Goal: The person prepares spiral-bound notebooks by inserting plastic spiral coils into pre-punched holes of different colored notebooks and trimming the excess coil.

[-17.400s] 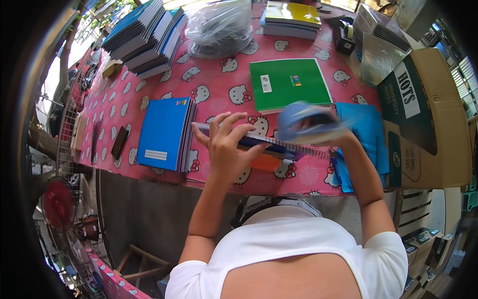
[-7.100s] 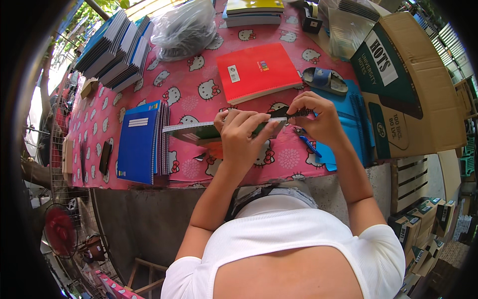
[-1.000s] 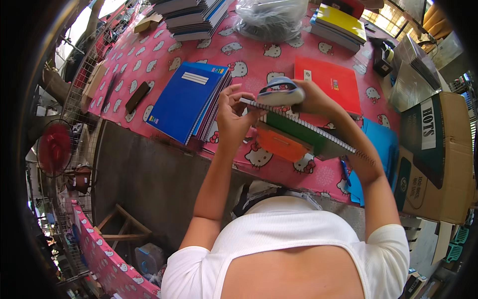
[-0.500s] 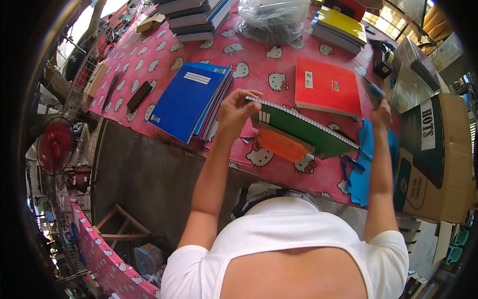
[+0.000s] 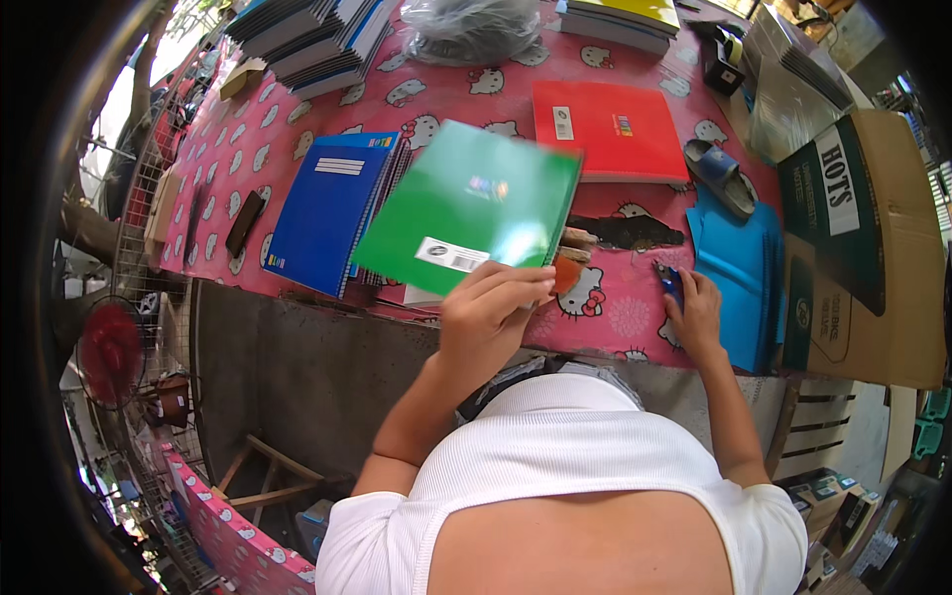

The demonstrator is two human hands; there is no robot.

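A green spiral notebook [image 5: 474,203] is in my left hand [image 5: 496,312], pinched at its near right corner and tilted above the table, back cover up. My right hand [image 5: 697,312] closes around small blue-handled pliers [image 5: 671,284] at the table's near side. To the left lies a stack of blue spiral notebooks [image 5: 332,208], partly overlapped by the green one. An orange piece [image 5: 568,274] beside a wooden block shows just past the green notebook, mostly hidden. A blue slide sandal [image 5: 722,178] rests on blue covers [image 5: 739,273] to the right.
A red notebook stack [image 5: 610,129] lies beyond the hands. Farther back are a tall notebook pile [image 5: 312,45], a plastic bundle [image 5: 471,30] and a tape dispenser [image 5: 722,59]. A cardboard box [image 5: 863,258] stands at right, a phone [image 5: 244,223] at left.
The green notebook has turned over and moved left toward the blue stack. My right hand has let go of the sandal, come nearer and taken hold of the pliers.
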